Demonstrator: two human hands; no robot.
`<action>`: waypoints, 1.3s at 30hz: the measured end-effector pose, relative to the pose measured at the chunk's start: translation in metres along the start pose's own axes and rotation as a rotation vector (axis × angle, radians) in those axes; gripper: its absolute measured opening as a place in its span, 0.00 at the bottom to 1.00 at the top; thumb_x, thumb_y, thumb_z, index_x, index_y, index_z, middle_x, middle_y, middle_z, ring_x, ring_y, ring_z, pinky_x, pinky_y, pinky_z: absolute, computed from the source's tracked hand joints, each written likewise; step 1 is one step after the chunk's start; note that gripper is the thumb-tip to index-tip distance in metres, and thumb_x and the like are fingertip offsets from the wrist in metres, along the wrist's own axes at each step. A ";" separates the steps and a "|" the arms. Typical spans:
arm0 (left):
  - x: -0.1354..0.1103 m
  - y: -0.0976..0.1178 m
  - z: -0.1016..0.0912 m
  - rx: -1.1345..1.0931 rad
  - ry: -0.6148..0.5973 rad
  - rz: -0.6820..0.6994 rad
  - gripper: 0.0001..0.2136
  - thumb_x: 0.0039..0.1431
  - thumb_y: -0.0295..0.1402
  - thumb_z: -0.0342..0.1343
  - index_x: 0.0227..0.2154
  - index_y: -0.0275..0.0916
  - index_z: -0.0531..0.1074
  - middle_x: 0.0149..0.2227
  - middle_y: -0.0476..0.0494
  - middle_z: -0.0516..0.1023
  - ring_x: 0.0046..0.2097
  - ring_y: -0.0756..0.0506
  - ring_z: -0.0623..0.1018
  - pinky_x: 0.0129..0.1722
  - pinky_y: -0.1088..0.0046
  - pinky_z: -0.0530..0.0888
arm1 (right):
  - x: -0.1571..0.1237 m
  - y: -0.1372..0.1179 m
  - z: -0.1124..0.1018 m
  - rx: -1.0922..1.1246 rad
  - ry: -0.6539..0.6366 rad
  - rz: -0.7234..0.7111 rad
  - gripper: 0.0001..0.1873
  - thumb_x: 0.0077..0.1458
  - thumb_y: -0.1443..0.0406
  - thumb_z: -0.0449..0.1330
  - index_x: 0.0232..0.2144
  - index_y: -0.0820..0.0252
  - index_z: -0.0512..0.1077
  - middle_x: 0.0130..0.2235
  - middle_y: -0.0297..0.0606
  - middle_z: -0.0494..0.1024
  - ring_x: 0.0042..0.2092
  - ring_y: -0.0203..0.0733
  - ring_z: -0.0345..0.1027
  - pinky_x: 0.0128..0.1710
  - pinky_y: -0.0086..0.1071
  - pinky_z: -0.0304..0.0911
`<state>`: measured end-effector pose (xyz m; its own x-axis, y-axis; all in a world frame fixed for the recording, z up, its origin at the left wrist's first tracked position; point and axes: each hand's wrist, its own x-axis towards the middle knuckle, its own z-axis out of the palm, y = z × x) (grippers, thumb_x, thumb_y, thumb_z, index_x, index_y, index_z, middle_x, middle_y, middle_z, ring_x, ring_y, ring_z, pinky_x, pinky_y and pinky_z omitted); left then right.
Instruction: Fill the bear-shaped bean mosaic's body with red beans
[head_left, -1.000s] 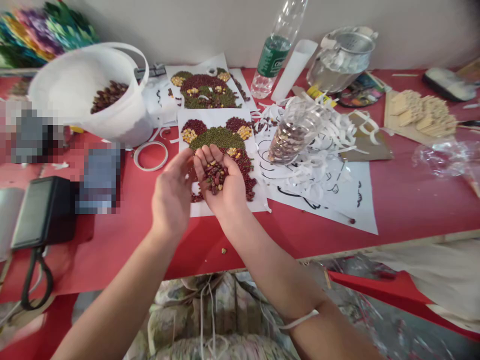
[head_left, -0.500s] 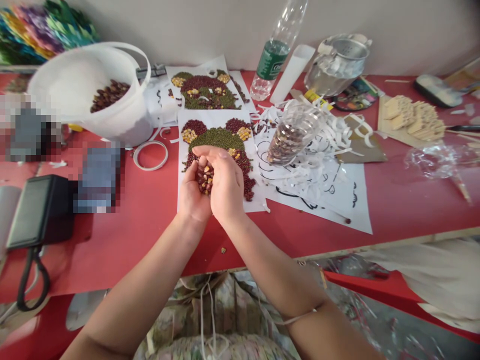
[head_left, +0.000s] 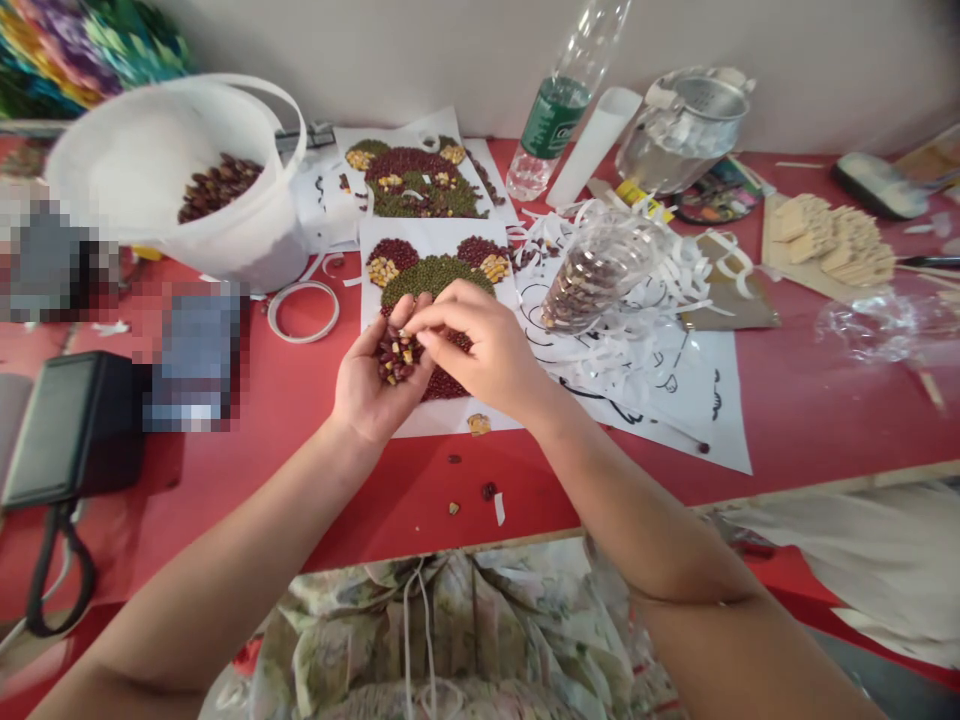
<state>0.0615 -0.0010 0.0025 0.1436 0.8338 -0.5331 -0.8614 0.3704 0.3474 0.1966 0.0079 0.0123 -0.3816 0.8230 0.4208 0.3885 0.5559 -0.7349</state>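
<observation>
My left hand (head_left: 371, 380) is cupped palm up, holding a small heap of mixed red and dark beans with a few corn kernels (head_left: 396, 355). My right hand (head_left: 472, 345) bends over it, its fingertips pinched together at the heap; whether they grip a bean is hidden. Beneath both hands lies a bear-face mosaic of green mung beans, red beans and corn on white paper (head_left: 435, 275). A few loose beans and kernels (head_left: 469, 490) lie on the red table below the paper, and a small clump of corn (head_left: 478, 424) sits on the paper's lower edge.
A white bucket (head_left: 172, 180) of dark beans stands at left, and a second mosaic (head_left: 412, 178) lies behind. To the right are a cut plastic bottle of beans (head_left: 596, 275), white paper strips (head_left: 622, 340), a water bottle (head_left: 551, 120) and a metal pot (head_left: 686, 130).
My hands have parted from their closed cup. The left now holds the beans open, with the right pinching above them. Both moved slightly left and right, and more loose pieces lie near the paper's lower edge.
</observation>
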 end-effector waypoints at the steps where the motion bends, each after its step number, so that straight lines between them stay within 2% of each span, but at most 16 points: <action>1: 0.000 0.002 -0.001 0.014 0.008 0.006 0.15 0.70 0.32 0.42 0.49 0.37 0.73 0.36 0.49 0.84 0.44 0.52 0.83 0.50 0.79 0.77 | 0.001 0.004 -0.001 -0.056 -0.059 -0.037 0.09 0.60 0.72 0.55 0.36 0.59 0.75 0.37 0.36 0.71 0.39 0.37 0.66 0.43 0.35 0.65; 5: -0.001 0.006 -0.002 0.049 0.023 0.023 0.18 0.70 0.33 0.42 0.55 0.37 0.70 0.43 0.47 0.84 0.54 0.50 0.80 0.56 0.76 0.74 | 0.005 0.012 0.001 -0.169 -0.170 -0.126 0.10 0.58 0.74 0.56 0.37 0.61 0.76 0.38 0.38 0.72 0.43 0.39 0.65 0.45 0.35 0.63; 9: 0.001 0.007 -0.004 0.082 0.040 0.019 0.17 0.70 0.34 0.42 0.50 0.37 0.73 0.44 0.47 0.83 0.56 0.50 0.77 0.56 0.79 0.73 | 0.008 0.011 0.008 -0.169 -0.222 -0.197 0.08 0.60 0.72 0.57 0.38 0.62 0.77 0.38 0.38 0.72 0.43 0.39 0.65 0.46 0.35 0.63; 12: 0.001 0.007 -0.006 0.081 0.048 -0.015 0.16 0.70 0.35 0.41 0.44 0.38 0.75 0.37 0.49 0.82 0.50 0.52 0.79 0.51 0.84 0.73 | 0.011 0.008 0.013 -0.252 -0.281 -0.231 0.10 0.62 0.72 0.55 0.38 0.62 0.77 0.39 0.39 0.72 0.43 0.41 0.64 0.47 0.36 0.62; 17: 0.000 0.008 -0.007 0.059 0.064 -0.051 0.14 0.70 0.34 0.41 0.44 0.40 0.73 0.25 0.54 0.74 0.29 0.56 0.77 0.32 0.86 0.73 | 0.019 0.002 0.019 -0.429 -0.427 -0.215 0.13 0.64 0.70 0.53 0.34 0.60 0.77 0.39 0.41 0.72 0.43 0.43 0.62 0.44 0.38 0.60; 20: 0.000 0.008 -0.007 0.011 0.093 -0.061 0.14 0.69 0.34 0.43 0.43 0.40 0.74 0.22 0.53 0.74 0.26 0.55 0.76 0.27 0.85 0.72 | 0.023 -0.001 0.020 -0.431 -0.447 -0.203 0.12 0.63 0.70 0.53 0.31 0.58 0.75 0.39 0.40 0.72 0.44 0.43 0.63 0.45 0.38 0.59; 23: 0.001 0.013 -0.008 0.003 0.109 -0.034 0.15 0.69 0.33 0.44 0.49 0.38 0.73 0.24 0.50 0.77 0.31 0.52 0.80 0.31 0.82 0.75 | 0.024 -0.002 0.015 -0.271 -0.351 -0.155 0.10 0.63 0.70 0.53 0.31 0.58 0.72 0.39 0.40 0.72 0.44 0.42 0.64 0.45 0.36 0.61; 26: 0.006 0.025 -0.011 0.008 0.070 0.020 0.18 0.69 0.33 0.41 0.57 0.38 0.69 0.33 0.47 0.83 0.43 0.49 0.83 0.41 0.78 0.78 | 0.024 0.003 0.005 -0.102 -0.173 -0.058 0.07 0.62 0.71 0.54 0.33 0.57 0.70 0.39 0.37 0.71 0.41 0.38 0.64 0.42 0.34 0.62; 28: 0.012 0.036 -0.015 0.011 0.016 0.094 0.19 0.70 0.33 0.40 0.59 0.39 0.67 0.40 0.45 0.84 0.49 0.48 0.82 0.47 0.75 0.78 | 0.022 0.009 0.000 -0.050 -0.139 0.002 0.05 0.60 0.71 0.56 0.33 0.57 0.70 0.38 0.35 0.71 0.38 0.36 0.64 0.40 0.32 0.61; 30: 0.020 0.047 -0.021 0.033 -0.031 0.153 0.19 0.69 0.33 0.40 0.59 0.39 0.67 0.45 0.43 0.83 0.53 0.48 0.81 0.52 0.72 0.77 | 0.019 0.015 -0.001 -0.039 -0.198 0.053 0.04 0.59 0.70 0.58 0.31 0.58 0.70 0.36 0.33 0.70 0.36 0.34 0.64 0.39 0.32 0.60; 33: 0.029 0.055 -0.030 0.054 -0.047 0.175 0.19 0.70 0.34 0.40 0.57 0.39 0.67 0.46 0.43 0.83 0.56 0.48 0.79 0.53 0.71 0.77 | 0.014 0.024 0.006 -0.072 -0.321 0.086 0.04 0.58 0.71 0.60 0.30 0.60 0.72 0.34 0.33 0.70 0.36 0.35 0.64 0.40 0.31 0.59; 39: 0.026 0.051 -0.030 0.043 -0.174 0.132 0.13 0.70 0.33 0.42 0.45 0.36 0.72 0.40 0.45 0.85 0.53 0.47 0.80 0.54 0.73 0.76 | 0.006 0.032 0.023 -0.202 -0.419 -0.016 0.07 0.61 0.71 0.56 0.32 0.62 0.74 0.35 0.39 0.71 0.41 0.40 0.63 0.44 0.35 0.59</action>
<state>0.0065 0.0278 -0.0167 0.1154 0.9329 -0.3411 -0.8571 0.2671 0.4405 0.1874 0.0280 -0.0217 -0.6784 0.7193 0.1493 0.5197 0.6136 -0.5944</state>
